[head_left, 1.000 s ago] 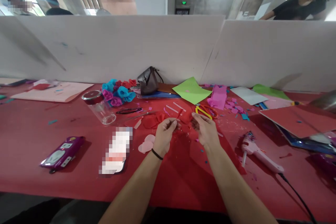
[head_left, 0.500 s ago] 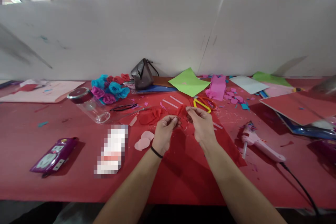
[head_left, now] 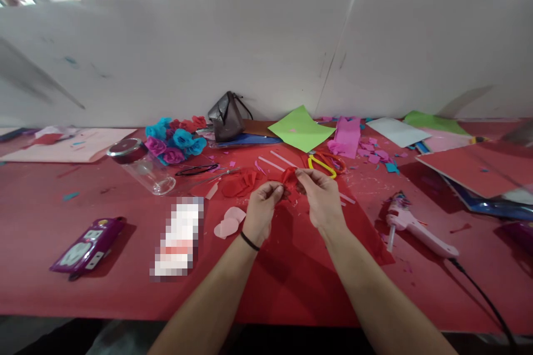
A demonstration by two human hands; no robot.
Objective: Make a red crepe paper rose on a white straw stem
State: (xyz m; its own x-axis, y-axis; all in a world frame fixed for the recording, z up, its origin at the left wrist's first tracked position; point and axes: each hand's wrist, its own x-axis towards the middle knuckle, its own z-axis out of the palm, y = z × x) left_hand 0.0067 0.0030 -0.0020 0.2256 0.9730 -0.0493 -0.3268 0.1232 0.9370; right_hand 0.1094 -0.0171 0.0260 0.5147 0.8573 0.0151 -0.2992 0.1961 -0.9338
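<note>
Between my two hands is a piece of red crepe paper (head_left: 288,176), bunched and held up above the table. My left hand (head_left: 265,203) pinches its lower left side with thumb and forefinger. The fingers of my right hand (head_left: 320,193) are closed on its upper right edge. More red paper pieces (head_left: 239,183) lie just left of the held one, and a large red sheet (head_left: 353,233) spreads under my hands. Pale pink paper petals (head_left: 230,223) rest beside my left wrist. Beyond my right hand are yellow-handled scissors (head_left: 322,166) and clear glue sticks (head_left: 272,163).
A pink glue gun (head_left: 420,233) with a cord lies at right. To the left are a glass jar (head_left: 141,166), a purple pouch (head_left: 89,247) and blue, pink and red paper flowers (head_left: 175,141). A white partition (head_left: 187,55) stands behind a dark pouch (head_left: 226,116) and green paper (head_left: 302,128).
The red paper between my fingers has changed shape slightly and now looks more rounded at the top. Both hands keep nearly the same place and grip. The view has shifted a little.
</note>
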